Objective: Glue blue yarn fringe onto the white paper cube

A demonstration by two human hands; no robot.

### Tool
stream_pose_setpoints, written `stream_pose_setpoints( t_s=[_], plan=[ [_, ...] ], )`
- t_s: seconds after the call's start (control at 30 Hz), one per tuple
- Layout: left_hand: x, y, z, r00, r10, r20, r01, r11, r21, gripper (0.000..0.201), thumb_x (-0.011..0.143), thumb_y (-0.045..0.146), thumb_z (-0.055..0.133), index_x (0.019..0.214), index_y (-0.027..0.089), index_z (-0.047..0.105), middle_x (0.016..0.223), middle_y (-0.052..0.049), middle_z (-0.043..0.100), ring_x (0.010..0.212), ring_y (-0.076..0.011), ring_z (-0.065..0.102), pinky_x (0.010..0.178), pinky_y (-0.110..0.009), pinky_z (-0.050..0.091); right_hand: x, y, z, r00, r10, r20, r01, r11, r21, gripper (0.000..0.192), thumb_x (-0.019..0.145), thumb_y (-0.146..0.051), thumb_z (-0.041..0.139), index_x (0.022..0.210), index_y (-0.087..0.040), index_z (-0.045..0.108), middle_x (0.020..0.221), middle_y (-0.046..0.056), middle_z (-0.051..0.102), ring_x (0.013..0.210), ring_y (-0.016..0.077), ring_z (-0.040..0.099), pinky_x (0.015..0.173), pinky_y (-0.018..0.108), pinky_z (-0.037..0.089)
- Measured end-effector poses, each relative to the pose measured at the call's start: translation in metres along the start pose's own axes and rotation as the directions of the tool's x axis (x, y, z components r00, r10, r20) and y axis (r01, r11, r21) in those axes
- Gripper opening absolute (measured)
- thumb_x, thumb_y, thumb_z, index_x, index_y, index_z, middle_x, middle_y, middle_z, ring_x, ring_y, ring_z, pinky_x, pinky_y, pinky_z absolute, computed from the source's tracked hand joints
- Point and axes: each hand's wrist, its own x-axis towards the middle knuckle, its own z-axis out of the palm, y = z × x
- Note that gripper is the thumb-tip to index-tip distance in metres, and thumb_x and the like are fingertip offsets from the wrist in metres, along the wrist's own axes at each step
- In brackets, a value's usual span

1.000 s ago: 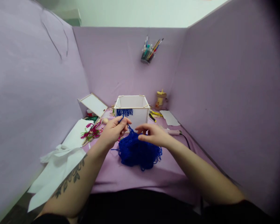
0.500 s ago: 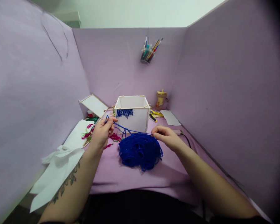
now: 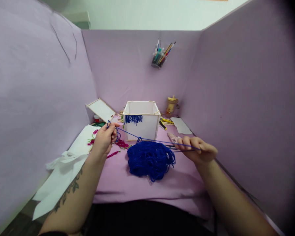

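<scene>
A loose heap of blue yarn [image 3: 149,160] lies on the pink cloth in front of me. My left hand [image 3: 105,136] pinches a looped strand of it, left of the heap. From there a blue strand runs taut over the heap to my right hand [image 3: 196,149], whose fingers are closed around it. A second strand leads from the right hand back to the heap. Behind the heap stands an open white box [image 3: 141,129] with thin wooden edging. Short blue yarn pieces [image 3: 134,119] hang as a fringe along the left of its front top edge.
Magenta and green yarn scraps [image 3: 121,143] and white paper [image 3: 64,164] lie to the left. A framed white panel [image 3: 102,109] leans behind. Yellow-handled pliers [image 3: 167,120], a white sheet [image 3: 182,125] and a yellow-brown cup [image 3: 171,105] stand right. A brush cup [image 3: 159,60] hangs on the back wall.
My right hand has moved right and away from the heap, drawing the blue strand out longer. The left hand still pinches its loop, slightly further left.
</scene>
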Motion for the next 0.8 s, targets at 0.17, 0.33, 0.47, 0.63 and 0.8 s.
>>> stream_pose_setpoints(
  t_s=[0.17, 0.33, 0.47, 0.63, 0.8],
  plan=[
    [-0.002, 0.006, 0.000, 0.999, 0.022, 0.027, -0.021, 0.999, -0.040, 0.022, 0.075, 0.034, 0.071, 0.079, 0.014, 0.062, 0.053, 0.004, 0.045, 0.042, -0.0052, 0.037, 0.038, -0.015, 0.026, 0.012, -0.016, 0.009, 0.918, -0.003, 0.396, 0.051, 0.993, -0.110, 0.049, 0.081, -0.059, 0.054, 0.052, -0.020, 0.059, 0.079, 0.010, 0.068, 0.072, 0.0204, 0.060, 0.071, 0.035, 0.047],
    [-0.008, 0.017, 0.003, 0.998, 0.048, 0.034, -0.046, 0.998, -0.042, 0.022, 0.078, 0.035, 0.069, 0.079, 0.015, 0.062, 0.053, 0.004, 0.045, 0.042, -0.0053, 0.037, 0.038, -0.016, 0.026, 0.038, -0.026, 0.053, 0.918, 0.159, 0.362, -0.027, 0.939, -0.344, 0.022, 0.084, -0.037, 0.057, 0.074, -0.019, 0.065, 0.065, 0.001, 0.063, 0.057, 0.0139, 0.058, 0.055, 0.024, 0.043],
    [-0.010, 0.022, 0.004, 0.998, 0.054, 0.042, -0.052, 0.997, -0.051, 0.022, 0.078, 0.035, 0.070, 0.078, 0.014, 0.062, 0.052, 0.004, 0.046, 0.041, -0.0049, 0.037, 0.038, -0.016, 0.026, 0.058, -0.020, 0.090, 0.962, 0.142, 0.233, -0.027, 0.900, -0.435, 0.021, 0.085, -0.020, 0.051, 0.098, -0.018, 0.067, 0.069, 0.000, 0.063, 0.051, 0.0107, 0.054, 0.053, 0.022, 0.039],
    [-0.011, 0.023, 0.003, 0.997, 0.062, 0.046, -0.059, 0.996, -0.068, 0.025, 0.076, 0.036, 0.072, 0.078, 0.013, 0.062, 0.052, 0.004, 0.047, 0.041, -0.0046, 0.037, 0.038, -0.015, 0.026, 0.078, -0.018, 0.115, 0.957, 0.102, 0.270, 0.062, 0.842, -0.536, 0.023, 0.081, -0.025, 0.063, 0.100, -0.016, 0.074, 0.068, 0.002, 0.063, 0.064, 0.0131, 0.055, 0.061, 0.023, 0.037],
    [-0.009, 0.022, -0.003, 0.998, 0.064, 0.015, -0.062, 0.994, -0.095, 0.025, 0.076, 0.036, 0.072, 0.077, 0.013, 0.061, 0.052, 0.004, 0.047, 0.041, -0.0046, 0.037, 0.037, -0.015, 0.027, 0.081, -0.016, 0.115, 0.957, 0.107, 0.270, 0.029, 0.891, -0.453, 0.013, 0.079, -0.019, 0.060, 0.078, -0.014, 0.072, 0.064, -0.001, 0.060, 0.062, 0.0110, 0.051, 0.058, 0.021, 0.034]
  ],
)
